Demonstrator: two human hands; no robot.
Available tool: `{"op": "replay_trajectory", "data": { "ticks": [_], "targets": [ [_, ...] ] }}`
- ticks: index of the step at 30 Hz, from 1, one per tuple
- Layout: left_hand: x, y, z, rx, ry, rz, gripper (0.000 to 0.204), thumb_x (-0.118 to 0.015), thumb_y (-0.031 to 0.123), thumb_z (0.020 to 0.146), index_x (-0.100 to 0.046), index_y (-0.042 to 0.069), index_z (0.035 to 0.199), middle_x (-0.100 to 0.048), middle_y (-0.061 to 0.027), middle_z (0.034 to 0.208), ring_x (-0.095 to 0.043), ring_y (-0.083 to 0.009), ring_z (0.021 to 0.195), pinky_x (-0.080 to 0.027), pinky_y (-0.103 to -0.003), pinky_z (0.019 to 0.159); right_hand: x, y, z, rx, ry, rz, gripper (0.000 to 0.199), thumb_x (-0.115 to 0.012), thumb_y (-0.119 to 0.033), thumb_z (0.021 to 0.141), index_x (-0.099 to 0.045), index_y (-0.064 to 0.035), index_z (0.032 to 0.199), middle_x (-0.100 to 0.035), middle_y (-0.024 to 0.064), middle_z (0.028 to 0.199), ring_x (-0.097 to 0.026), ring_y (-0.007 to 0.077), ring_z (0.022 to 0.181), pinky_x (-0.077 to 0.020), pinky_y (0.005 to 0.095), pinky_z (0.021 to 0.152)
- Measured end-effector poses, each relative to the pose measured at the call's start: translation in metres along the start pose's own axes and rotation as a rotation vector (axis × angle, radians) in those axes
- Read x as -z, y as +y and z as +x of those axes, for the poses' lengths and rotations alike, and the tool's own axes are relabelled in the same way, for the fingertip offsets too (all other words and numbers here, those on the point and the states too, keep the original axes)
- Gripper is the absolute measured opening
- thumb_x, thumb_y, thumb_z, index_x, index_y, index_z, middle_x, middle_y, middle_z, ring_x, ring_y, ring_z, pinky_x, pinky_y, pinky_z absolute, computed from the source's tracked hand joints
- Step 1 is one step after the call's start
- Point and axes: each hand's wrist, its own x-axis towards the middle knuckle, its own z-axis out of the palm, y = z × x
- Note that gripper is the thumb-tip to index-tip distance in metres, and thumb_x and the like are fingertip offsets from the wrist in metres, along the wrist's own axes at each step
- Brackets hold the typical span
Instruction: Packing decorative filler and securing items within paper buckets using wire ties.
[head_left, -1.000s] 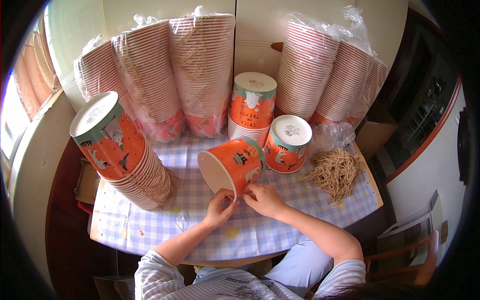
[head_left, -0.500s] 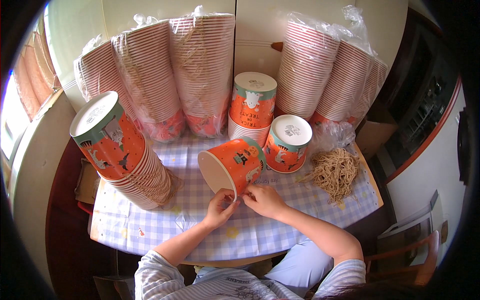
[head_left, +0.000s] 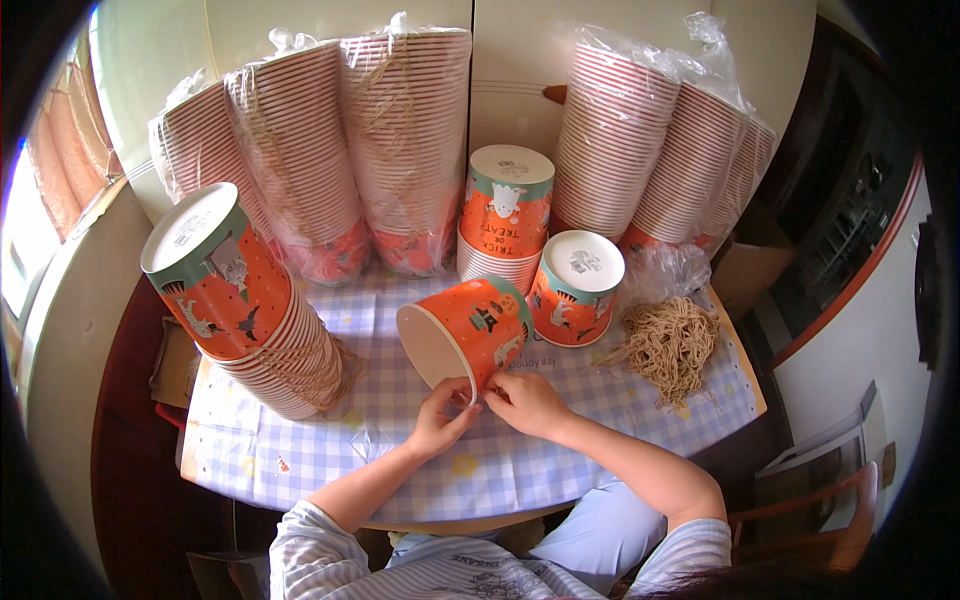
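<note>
An orange paper bucket (head_left: 468,330) with a green band and Halloween figures lies tilted on its side, its open mouth facing left. My left hand (head_left: 440,418) grips the near edge of its rim, fingers partly inside the mouth. Against the outer wall just beside the rim, my right hand (head_left: 526,402) is closed in a pinch; what its fingertips hold, if anything, is too small to make out. Just beyond stands an upside-down orange bucket (head_left: 578,285). To the right lies a tangled heap of tan cords (head_left: 672,350).
At the left leans a stack of nested buckets (head_left: 225,290), with tan cords hanging at its side. A shorter stack (head_left: 506,210) stands at the back middle. Tall plastic-wrapped bucket stacks (head_left: 405,140) line the back on both sides. A checked tablecloth (head_left: 400,485) covers the table.
Almost nothing differs. My right hand shifts very slightly at the rim, while the bucket and my left hand stay nearly in place.
</note>
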Motion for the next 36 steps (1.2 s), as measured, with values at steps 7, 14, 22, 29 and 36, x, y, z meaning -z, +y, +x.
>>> {"op": "replay_trajectory", "data": {
  "ticks": [7,14,22,29,36],
  "targets": [
    [0.003,0.004,0.004,0.016,-0.011,-0.044,0.014,-0.045,-0.003,0.081,-0.051,-0.001,0.094,-0.049,-0.0044,0.083,-0.045,-0.0119,0.073,-0.038,-0.023,0.066,-0.001,0.0,-0.001,0.028,0.035,-0.008,0.016,-0.051,-0.018,0.079,-0.055,-0.0027,0.078,-0.059,0.0156,0.075,-0.057,0.034,0.071,-0.0446,0.0437,0.061],
    [0.006,0.007,0.006,-0.029,-0.068,0.123,0.011,-0.05,-0.002,0.08,-0.054,0.0,0.09,-0.052,-0.0076,0.08,-0.051,-0.0162,0.071,-0.042,-0.026,0.062,0.0,0.001,-0.002,0.017,0.001,0.011,0.016,-0.051,-0.017,0.079,-0.056,-0.0028,0.082,-0.059,0.0164,0.08,-0.056,0.0349,0.075,-0.0443,0.044,0.064],
    [0.009,0.043,0.022,-0.081,-0.154,0.423,0.012,-0.053,-0.001,0.074,-0.05,0.001,0.086,-0.053,-0.014,0.081,-0.055,-0.029,0.069,-0.045,-0.034,0.061,0.002,-0.005,-0.005,-0.055,-0.021,0.132,0.016,-0.052,-0.016,0.077,-0.057,-0.0023,0.084,-0.06,0.0162,0.078,-0.059,0.0327,0.072,-0.046,0.0405,0.064],
    [0.017,0.106,0.057,-0.181,-0.474,0.857,0.013,-0.052,0.013,0.075,-0.05,0.001,0.079,-0.057,-0.0152,0.075,-0.056,-0.0338,0.071,-0.044,-0.043,0.063,0.01,-0.012,-0.006,-0.043,-0.039,0.349,0.02,-0.058,-0.016,0.074,-0.057,-0.0004,0.086,-0.062,0.0135,0.077,-0.062,0.0239,0.071,-0.0476,0.0328,0.063],
    [0.016,0.116,0.067,-0.133,-0.624,1.052,0.016,-0.05,0.015,0.076,-0.053,0.0,0.075,-0.058,-0.0156,0.076,-0.058,-0.032,0.07,-0.046,-0.04,0.063,0.018,-0.024,-0.008,-0.066,-0.092,0.31,0.022,-0.059,-0.02,0.074,-0.058,-0.0022,0.088,-0.062,0.0127,0.078,-0.061,0.0235,0.073,-0.0474,0.034,0.065]
  ]
}}
